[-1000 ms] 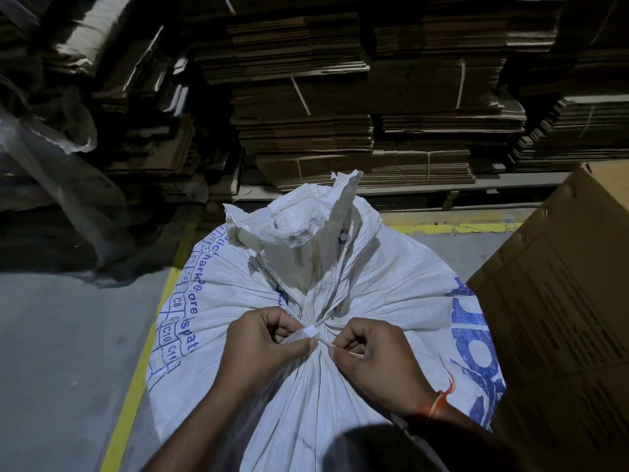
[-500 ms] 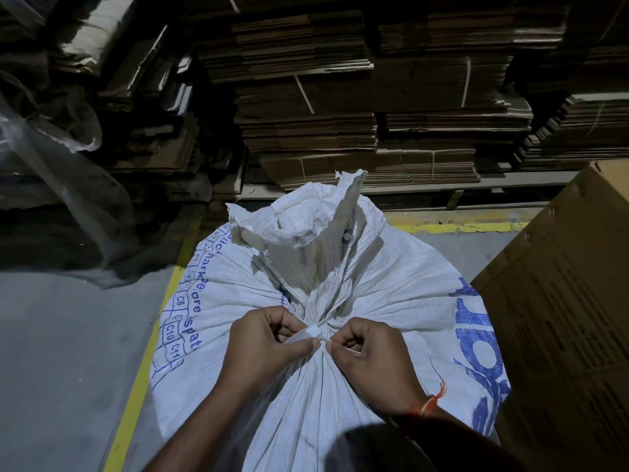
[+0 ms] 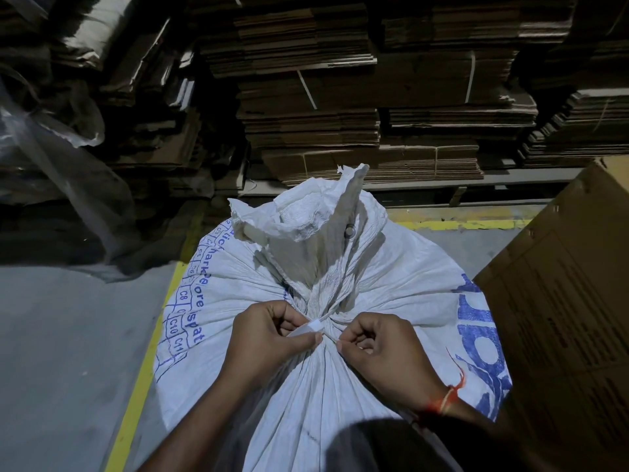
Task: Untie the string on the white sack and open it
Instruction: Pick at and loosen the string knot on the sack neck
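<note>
One white sack (image 3: 340,267) tied at neck, one string (image 3: 332,310), left hand (image 3: 269,338) pinching its white end, right hand (image 3: 384,352) pinching string, one cardboard box (image 3: 571,301), grey concrete floor (image 3: 68,352), stacked flattened cartons (image 3: 340,97) behind.

**White sack tied shut at the neck**

The white sack (image 3: 340,386) is standing upright on the floor, bulging full and filling the lower middle of the view. Its woven fabric is gathering into tight pleats that are running inward to a cinched neck. Blue printed letters and a small grid of boxes are showing on its left side, and larger blue lettering is curving down its right side. Above the neck, the loose mouth is flaring up in a crumpled, half-open ruff with one pointed corner rising highest. The string (image 3: 332,310), thin and pale, is wrapping the neck and remaining tied, with a flat white end sticking out toward the left.
</note>
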`<state>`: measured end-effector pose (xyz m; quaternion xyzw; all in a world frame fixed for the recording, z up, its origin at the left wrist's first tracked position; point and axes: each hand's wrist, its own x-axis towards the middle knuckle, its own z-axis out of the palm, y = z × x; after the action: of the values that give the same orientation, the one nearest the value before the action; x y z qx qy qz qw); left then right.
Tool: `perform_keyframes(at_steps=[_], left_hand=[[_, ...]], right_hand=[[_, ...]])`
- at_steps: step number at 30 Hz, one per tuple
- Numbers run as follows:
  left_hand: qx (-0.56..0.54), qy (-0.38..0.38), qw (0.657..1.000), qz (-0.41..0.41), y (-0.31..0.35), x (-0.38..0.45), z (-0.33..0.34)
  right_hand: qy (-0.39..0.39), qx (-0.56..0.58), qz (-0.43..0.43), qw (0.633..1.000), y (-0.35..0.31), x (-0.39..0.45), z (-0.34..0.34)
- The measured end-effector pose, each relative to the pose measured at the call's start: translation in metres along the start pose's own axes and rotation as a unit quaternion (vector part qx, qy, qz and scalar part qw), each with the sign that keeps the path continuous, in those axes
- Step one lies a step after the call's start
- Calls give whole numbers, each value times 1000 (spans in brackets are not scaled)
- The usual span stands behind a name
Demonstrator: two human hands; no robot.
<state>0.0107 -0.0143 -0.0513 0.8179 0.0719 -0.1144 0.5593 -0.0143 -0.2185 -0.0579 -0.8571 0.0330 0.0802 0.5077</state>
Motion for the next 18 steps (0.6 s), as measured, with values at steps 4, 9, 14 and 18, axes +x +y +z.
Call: perform_keyframes(at_steps=[4,9,14,18], left_hand=[[-6,0,1000,-3,1,-2,1],[-8,-4,1000,-1,1,-2,0],[-8,-4,1000,0,2,-1,0],[-6,-1,1000,-4,2,-1,0]], right_hand=[[23,-3,1,1000,-1,2,9],[46,-10,-3,999,-1,3,19],[18,13,2,1000,-2,4,10],[-1,15,0,1000,-1,2,0]])
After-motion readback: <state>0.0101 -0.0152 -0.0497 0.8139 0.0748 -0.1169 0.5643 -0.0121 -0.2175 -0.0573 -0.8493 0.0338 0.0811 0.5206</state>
